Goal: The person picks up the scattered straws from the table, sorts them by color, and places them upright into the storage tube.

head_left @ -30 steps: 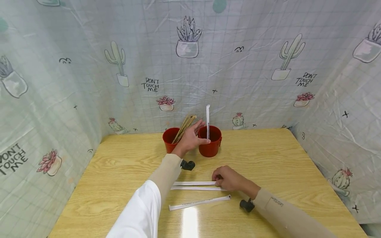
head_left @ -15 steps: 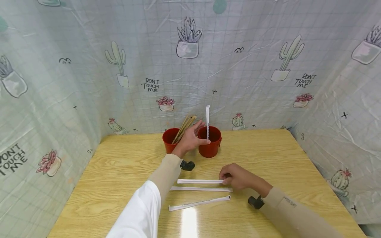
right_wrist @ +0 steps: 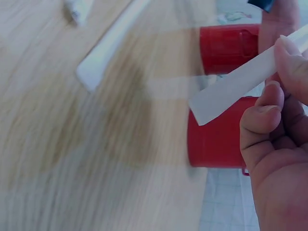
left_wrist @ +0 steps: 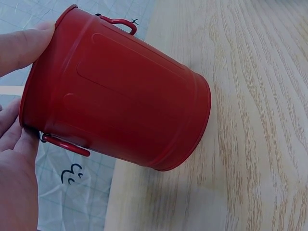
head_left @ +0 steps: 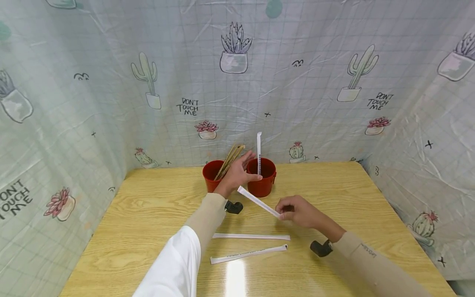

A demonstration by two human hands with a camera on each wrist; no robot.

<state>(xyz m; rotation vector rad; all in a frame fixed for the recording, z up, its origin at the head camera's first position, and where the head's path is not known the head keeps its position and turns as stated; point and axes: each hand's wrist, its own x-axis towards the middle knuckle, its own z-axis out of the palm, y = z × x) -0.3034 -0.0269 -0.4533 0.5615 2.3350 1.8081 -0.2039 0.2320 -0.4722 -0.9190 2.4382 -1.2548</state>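
My right hand [head_left: 301, 212] pinches a white paper-wrapped straw [head_left: 258, 201] near one end, between thumb and fingers. The straw is raised off the table and slants up to the left. My left hand [head_left: 239, 173] holds the rim of the right red bucket [head_left: 261, 186]; in the left wrist view the thumb [left_wrist: 24, 48] lies on the rim and the fingers are at its other side. One white wrapped straw [head_left: 259, 148] stands upright in that bucket. Two more white wrapped straws, a rear one [head_left: 252, 236] and a front one [head_left: 248, 253], lie on the table.
Left of my left hand stands another red bucket [head_left: 210, 178] with several thin brown sticks [head_left: 229, 163] leaning in it, partly hidden by the hand. A cactus-printed sheet [head_left: 289, 90] hangs behind and beside the wooden table [head_left: 156, 206].
My right hand has slid the rear straw to the right, then lifted it off the table, its free end tilting up toward the buckets. My left hand has stayed at the bucket rim.
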